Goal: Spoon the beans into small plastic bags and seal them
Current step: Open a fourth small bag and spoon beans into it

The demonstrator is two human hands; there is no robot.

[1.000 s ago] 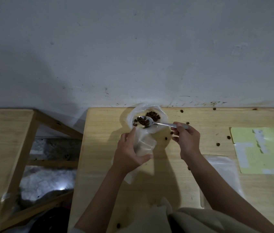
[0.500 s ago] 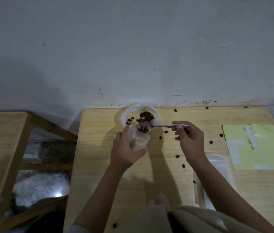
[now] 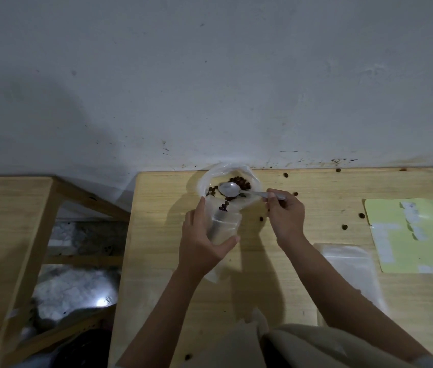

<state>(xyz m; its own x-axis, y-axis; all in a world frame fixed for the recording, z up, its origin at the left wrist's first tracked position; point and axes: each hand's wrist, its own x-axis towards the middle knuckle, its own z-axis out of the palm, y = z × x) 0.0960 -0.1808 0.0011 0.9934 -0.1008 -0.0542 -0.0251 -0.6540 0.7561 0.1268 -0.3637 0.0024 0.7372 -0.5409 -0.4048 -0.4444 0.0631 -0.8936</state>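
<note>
My left hand (image 3: 204, 245) was curled round a small clear plastic bag (image 3: 223, 227), thumb on one side and fingers on the other, holding it upright w/ its mouth tipped toward the far edge of the pale wooden table (image 3: 316, 301). I judged that grip was meant to keep the mouth spread so beans could drop straight in. A few dark brown beans (image 3: 223, 207) sat at the bag's upper part; whether they were inside or just at the lip I couldn't tell.

My right hand (image 3: 285, 216) pinched the handle end of a silver metal spoon (image 3: 230, 189), bowl facing up and looking empty, hovering over the bean supply in a larger crumpled clear plastic bag (image 3: 207, 179) at the table's far edge, against the wall. Holding it by the handle tip gave reach into that bag w/o crowding the small one just beside it.

Loose beans lay scattered across the table. Spare flat clear bags (image 3: 348, 266) lay toward the near right, beside a yellow-green paper sheet (image 3: 422, 235) at the right edge, prob. kept within reach for the next fills.
</note>
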